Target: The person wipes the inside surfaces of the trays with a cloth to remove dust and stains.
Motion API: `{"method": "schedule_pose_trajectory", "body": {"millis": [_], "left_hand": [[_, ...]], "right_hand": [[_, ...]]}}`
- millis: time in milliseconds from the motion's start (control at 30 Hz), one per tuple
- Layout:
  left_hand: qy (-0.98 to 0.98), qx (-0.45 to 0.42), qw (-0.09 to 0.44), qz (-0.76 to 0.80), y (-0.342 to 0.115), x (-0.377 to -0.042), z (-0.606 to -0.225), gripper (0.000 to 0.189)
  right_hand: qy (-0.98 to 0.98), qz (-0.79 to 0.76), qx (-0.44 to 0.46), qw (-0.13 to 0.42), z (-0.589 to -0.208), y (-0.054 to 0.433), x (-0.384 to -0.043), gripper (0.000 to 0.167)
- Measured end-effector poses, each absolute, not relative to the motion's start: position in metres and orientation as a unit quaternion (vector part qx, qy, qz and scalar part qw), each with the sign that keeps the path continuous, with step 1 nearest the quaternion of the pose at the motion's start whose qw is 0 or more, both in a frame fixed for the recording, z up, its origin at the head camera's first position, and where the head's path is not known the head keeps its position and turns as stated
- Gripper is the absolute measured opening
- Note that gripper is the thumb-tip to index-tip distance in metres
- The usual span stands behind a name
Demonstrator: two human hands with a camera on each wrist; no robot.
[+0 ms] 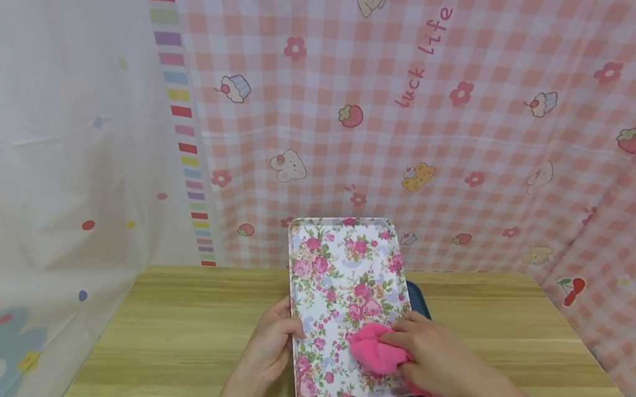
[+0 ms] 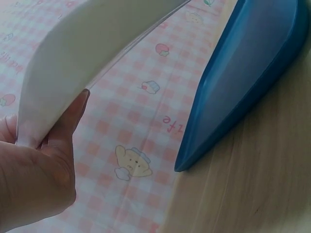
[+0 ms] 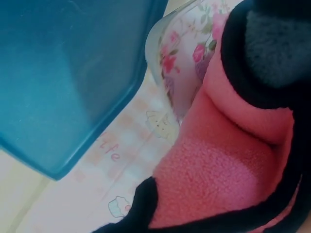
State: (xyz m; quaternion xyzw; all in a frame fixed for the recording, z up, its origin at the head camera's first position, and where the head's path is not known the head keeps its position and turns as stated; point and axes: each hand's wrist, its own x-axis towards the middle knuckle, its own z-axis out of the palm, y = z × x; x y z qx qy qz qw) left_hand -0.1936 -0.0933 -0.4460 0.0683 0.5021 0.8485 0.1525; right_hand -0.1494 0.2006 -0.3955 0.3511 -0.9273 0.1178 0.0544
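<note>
A white tray with a pink rose pattern is held up at a tilt over the table, its printed face toward me. My left hand grips its left edge, thumb on the front and fingers behind; the left wrist view shows the tray's plain pale underside. With my right hand I hold a bunched pink cloth against the tray's lower right part. In the right wrist view, the fleecy cloth with dark edging covers most of the tray and hides my fingers.
Behind and below the floral tray lies a dark blue tray, largely covered by it in the head view. The wooden table ends at a pink checked cloth backdrop, with a whitish sheet hanging on the left.
</note>
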Motion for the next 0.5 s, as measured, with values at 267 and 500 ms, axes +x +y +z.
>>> {"method": "schedule_pose_trajectory", "body": {"millis": [267,500], "left_hand": [[0.505,0.068,0.147,0.847,-0.093,-0.194,-0.447,0.09],[0.507,0.069,0.146,0.847,-0.093,-0.194,-0.448,0.089]], "right_hand": [[-0.935,0.11,0.334,0.035,-0.399,0.21,-0.146,0.038],[-0.932,0.114,0.343,0.021,-0.401,0.214,-0.143,0.032]]}}
